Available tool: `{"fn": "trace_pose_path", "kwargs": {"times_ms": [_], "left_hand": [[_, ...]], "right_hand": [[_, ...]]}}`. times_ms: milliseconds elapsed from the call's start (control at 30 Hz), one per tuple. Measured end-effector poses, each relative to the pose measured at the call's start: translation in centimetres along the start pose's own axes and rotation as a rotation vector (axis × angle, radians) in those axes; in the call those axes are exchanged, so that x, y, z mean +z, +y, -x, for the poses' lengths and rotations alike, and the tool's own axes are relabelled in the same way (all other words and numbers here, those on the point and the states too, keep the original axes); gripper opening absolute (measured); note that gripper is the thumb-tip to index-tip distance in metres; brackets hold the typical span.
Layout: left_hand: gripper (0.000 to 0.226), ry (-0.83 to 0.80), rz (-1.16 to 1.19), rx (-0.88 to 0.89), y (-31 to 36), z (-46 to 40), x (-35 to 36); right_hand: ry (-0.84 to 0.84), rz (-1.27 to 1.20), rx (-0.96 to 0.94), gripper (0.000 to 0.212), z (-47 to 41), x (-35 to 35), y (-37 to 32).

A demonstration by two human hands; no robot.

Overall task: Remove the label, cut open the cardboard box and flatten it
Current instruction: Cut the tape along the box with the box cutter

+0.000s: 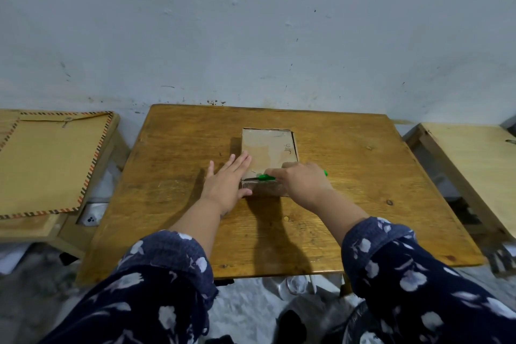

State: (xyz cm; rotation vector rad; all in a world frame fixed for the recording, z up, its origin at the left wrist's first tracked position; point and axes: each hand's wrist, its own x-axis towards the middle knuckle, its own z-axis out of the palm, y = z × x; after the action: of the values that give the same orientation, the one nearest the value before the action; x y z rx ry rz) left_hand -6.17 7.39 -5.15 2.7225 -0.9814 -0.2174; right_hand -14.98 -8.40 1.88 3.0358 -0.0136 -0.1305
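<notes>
Table (pixel 349 218): one box (pixel 268 148), one cutter (pixel 265 176).

Two bare forearms extend from loose navy-blue sleeves (pixel 167 274) printed with pale white-lilac flowers, the cuffs pushed up well short of the wrists; both hands are without rings or bracelets.

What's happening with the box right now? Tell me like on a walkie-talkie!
Left hand flat, steadying cardboard box. Right hand gripping green cutter, blade at box's near edge. Box not flattened. Nothing in the way.
</notes>
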Motion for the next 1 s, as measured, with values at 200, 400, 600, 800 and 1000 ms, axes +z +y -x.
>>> {"fn": "trace_pose_path", "kwargs": {"times_ms": [200, 400, 600, 800, 1000], "left_hand": [[0.083, 0.001, -0.018, -0.009, 0.1, 0.1, -0.2], [0.082, -0.002, -0.041, -0.012, 0.1, 0.2, -0.3], [0.082, -0.010, -0.044, -0.012, 0.2, 0.3, -0.5], [0.082, -0.025, -0.055, -0.018, 0.2, 0.4, -0.7], [0.084, -0.041, -0.050, -0.006, 0.3, 0.5, -0.8]], "right_hand": [[-0.013, 0.085, -0.039, 0.051, -0.2, -0.8, -0.2], [-0.046, 0.045, 0.002, 0.056, 0.7, -0.6, 1.7], [-0.043, 0.019, 0.024, 0.058, 1.7, -0.1, 3.5], [-0.104, 0.122, 0.106, 0.057, 3.6, -0.2, 6.1], [-0.118, -0.083, 0.220, 0.044, 5.4, 1.0, 8.2]]}}
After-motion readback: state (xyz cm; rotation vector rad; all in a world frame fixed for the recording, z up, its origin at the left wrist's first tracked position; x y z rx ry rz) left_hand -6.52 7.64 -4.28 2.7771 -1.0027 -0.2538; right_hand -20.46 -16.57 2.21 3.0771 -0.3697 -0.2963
